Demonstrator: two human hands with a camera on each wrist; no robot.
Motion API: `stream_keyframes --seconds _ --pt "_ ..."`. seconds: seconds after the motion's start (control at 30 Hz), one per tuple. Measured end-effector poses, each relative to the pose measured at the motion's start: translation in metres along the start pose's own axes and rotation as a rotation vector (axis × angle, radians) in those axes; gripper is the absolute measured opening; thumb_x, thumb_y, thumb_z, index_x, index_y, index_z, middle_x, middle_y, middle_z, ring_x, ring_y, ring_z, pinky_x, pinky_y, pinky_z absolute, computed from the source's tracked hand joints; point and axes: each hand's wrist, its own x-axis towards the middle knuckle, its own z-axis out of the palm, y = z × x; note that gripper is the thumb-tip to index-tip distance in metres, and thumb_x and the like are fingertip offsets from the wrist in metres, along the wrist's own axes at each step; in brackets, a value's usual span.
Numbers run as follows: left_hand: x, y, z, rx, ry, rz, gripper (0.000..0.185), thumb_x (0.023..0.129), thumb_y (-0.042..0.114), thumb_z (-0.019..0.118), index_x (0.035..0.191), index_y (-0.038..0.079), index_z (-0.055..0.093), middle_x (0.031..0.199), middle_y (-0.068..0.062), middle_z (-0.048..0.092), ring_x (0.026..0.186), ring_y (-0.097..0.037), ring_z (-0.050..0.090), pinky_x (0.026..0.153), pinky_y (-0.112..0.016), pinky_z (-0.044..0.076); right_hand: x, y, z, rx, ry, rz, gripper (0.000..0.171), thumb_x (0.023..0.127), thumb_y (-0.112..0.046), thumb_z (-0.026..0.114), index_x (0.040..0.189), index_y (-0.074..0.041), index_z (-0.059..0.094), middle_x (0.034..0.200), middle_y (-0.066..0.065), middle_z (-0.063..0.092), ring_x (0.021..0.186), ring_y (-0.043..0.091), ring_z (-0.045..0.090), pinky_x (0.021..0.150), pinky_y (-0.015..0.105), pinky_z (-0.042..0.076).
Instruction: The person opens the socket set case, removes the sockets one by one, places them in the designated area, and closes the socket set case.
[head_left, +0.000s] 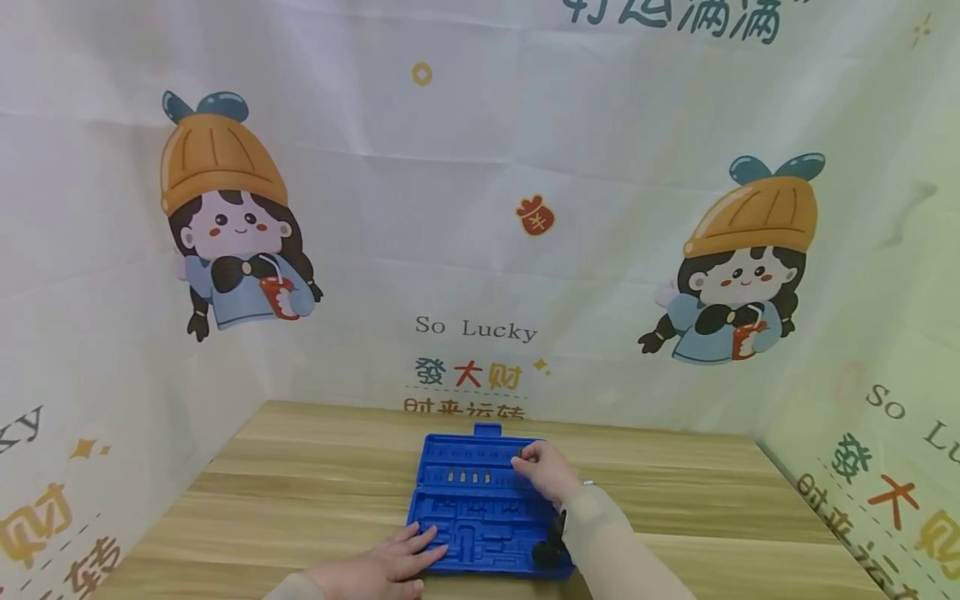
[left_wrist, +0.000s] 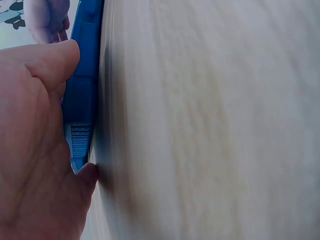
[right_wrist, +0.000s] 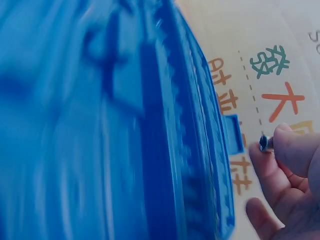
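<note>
A blue plastic tool case lies open on the wooden table, with a few small metal bits in its upper row. My left hand rests flat on the case's near left corner, fingers straight; its wrist view shows the blue case edge against the palm. My right hand hovers over the case's upper right part and pinches a small dark metal bit between thumb and fingertips. The right wrist view shows the case blurred.
Printed cartoon cloth walls close in the table at the back and both sides. Bare wood lies left and right of the case. A dark object sits at the case's near right corner beside my right forearm.
</note>
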Motion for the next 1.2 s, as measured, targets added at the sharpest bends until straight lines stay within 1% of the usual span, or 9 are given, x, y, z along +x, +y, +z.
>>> stream_keyframes --seconds 0.1,0.17,0.3,0.37,0.43,0.5,0.73,1.03,1.2 --pt "-0.003 0.010 -0.004 -0.002 -0.003 -0.005 0.055 0.103 0.040 0.039 0.154 0.021 0.027 0.158 -0.016 0.020 0.143 -0.044 0.011 0.108 -0.058 0.024 -0.006 0.004 -0.013 -0.017 -0.027 -0.015 0.016 0.099 -0.016 0.055 0.094 -0.001 0.052 0.092 0.007 0.065 0.085 0.019 0.057 0.068 0.034 0.036" --pt "0.001 0.003 -0.001 -0.007 0.001 -0.007 0.055 0.103 0.041 0.040 0.154 0.023 0.027 0.158 -0.014 0.020 0.143 -0.042 0.010 0.108 -0.058 0.024 -0.009 0.008 -0.022 0.001 -0.038 -0.011 0.015 0.100 -0.016 0.052 0.094 -0.002 0.050 0.092 0.007 0.066 0.081 0.017 0.057 0.067 0.033 0.035" --pt "0.015 -0.038 0.016 -0.016 -0.002 0.011 0.056 0.102 0.050 0.036 0.153 0.035 0.021 0.160 -0.004 0.014 0.145 -0.037 0.004 0.108 -0.061 0.022 -0.016 0.019 -0.038 0.083 -0.049 -0.007 0.016 0.101 -0.017 0.051 0.098 -0.001 0.052 0.100 0.012 0.065 0.075 0.016 0.052 0.067 0.035 0.038" --pt "0.022 -0.056 0.023 -0.017 -0.009 0.024 0.056 0.101 0.053 0.034 0.153 0.039 0.018 0.161 0.000 0.011 0.145 -0.036 0.003 0.107 -0.062 0.021 -0.019 0.025 -0.046 0.100 -0.039 -0.018 0.016 0.099 -0.016 0.054 0.099 0.000 0.056 0.106 0.013 0.064 0.078 0.018 0.053 0.072 0.038 0.041" --pt "0.027 -0.066 0.028 -0.007 -0.008 0.036 0.057 0.101 0.054 0.034 0.153 0.040 0.017 0.160 0.001 0.010 0.145 -0.037 0.003 0.106 -0.063 0.023 -0.023 0.031 -0.053 0.089 -0.020 -0.020 0.016 0.098 -0.015 0.057 0.100 0.000 0.059 0.107 0.011 0.064 0.092 0.020 0.058 0.080 0.041 0.044" --pt "0.029 -0.070 0.030 0.000 -0.008 0.033 0.057 0.100 0.054 0.034 0.153 0.040 0.018 0.161 0.002 0.011 0.145 -0.037 0.004 0.105 -0.064 0.023 -0.027 0.036 -0.059 0.076 -0.003 -0.019 0.015 0.096 -0.013 0.060 0.100 0.001 0.062 0.103 0.009 0.064 0.093 0.020 0.058 0.083 0.044 0.046" --pt "0.032 -0.075 0.033 0.011 -0.012 -0.002 0.056 0.099 0.057 0.036 0.151 0.044 0.018 0.160 0.007 0.010 0.146 -0.033 0.004 0.105 -0.064 0.023 -0.041 0.046 -0.077 0.013 0.013 0.051 0.013 0.091 -0.009 0.065 0.100 0.001 0.065 0.091 0.005 0.062 0.085 0.019 0.056 0.075 0.039 0.047" --pt "0.027 -0.069 0.032 0.018 0.019 0.000 0.056 0.099 0.056 0.036 0.151 0.044 0.020 0.160 0.004 0.012 0.145 -0.036 0.006 0.105 -0.064 0.023 -0.060 0.061 -0.087 -0.038 0.056 0.049 0.008 0.088 -0.004 0.067 0.092 0.002 0.065 0.083 0.003 0.061 0.077 0.016 0.052 0.068 0.031 0.042" --pt "0.010 -0.019 0.013 0.005 0.022 -0.060 0.055 0.100 0.050 0.040 0.152 0.036 0.027 0.160 -0.003 0.018 0.145 -0.037 0.010 0.109 -0.060 0.022 -0.069 0.070 -0.085 -0.085 0.062 0.005 0.006 0.083 -0.001 0.070 0.083 0.001 0.065 0.077 0.002 0.060 0.072 0.015 0.051 0.064 0.028 0.042"
